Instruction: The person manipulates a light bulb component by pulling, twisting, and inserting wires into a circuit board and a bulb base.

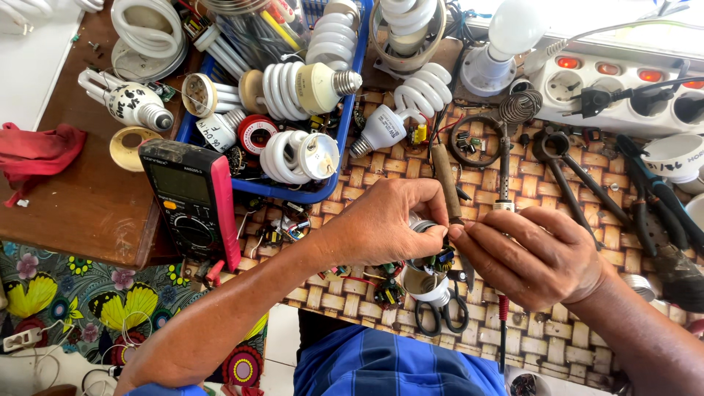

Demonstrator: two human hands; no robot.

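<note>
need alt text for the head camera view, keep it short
Two bare hands, left hand and right hand, hold an opened white lamp base over a woven mat. A blue plastic tray of spiral bulbs sits behind.

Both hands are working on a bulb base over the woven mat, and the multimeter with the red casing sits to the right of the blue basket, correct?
Not quite. In the head view the multimeter lies left of the blue basket, not right. Both hands, left hand and right hand, do work the bulb base over the woven mat.

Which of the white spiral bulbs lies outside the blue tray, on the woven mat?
The white spiral bulb with the grey screw base, just right of the blue plastic tray; the other complete ones lie inside it.
</note>
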